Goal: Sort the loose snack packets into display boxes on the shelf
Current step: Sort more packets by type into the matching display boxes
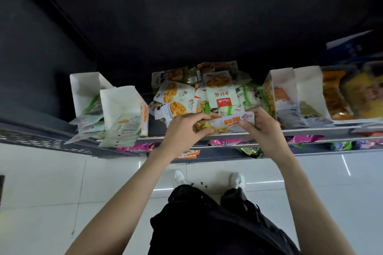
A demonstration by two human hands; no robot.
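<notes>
both hands (pixel 223 125) grip pkt (pixel 226 123), orange print unreadable

Four white display boxes stand on the shelf (pixel 310 129): two at the left, one behind (pixel 87 87) and one in front (pixel 122 101), and two at the right, an inner one (pixel 279 80) and an outer one (pixel 308 83). Between them lies one heap of loose snack packets (pixel 199 93), too many and too overlapped to count. Two hands, the left hand (pixel 182 128) and the right hand (pixel 263 126), hold one packet (pixel 226 123) between them, and two white shoes show on the floor, one (pixel 179 177) beside the other (pixel 238 180).
</notes>
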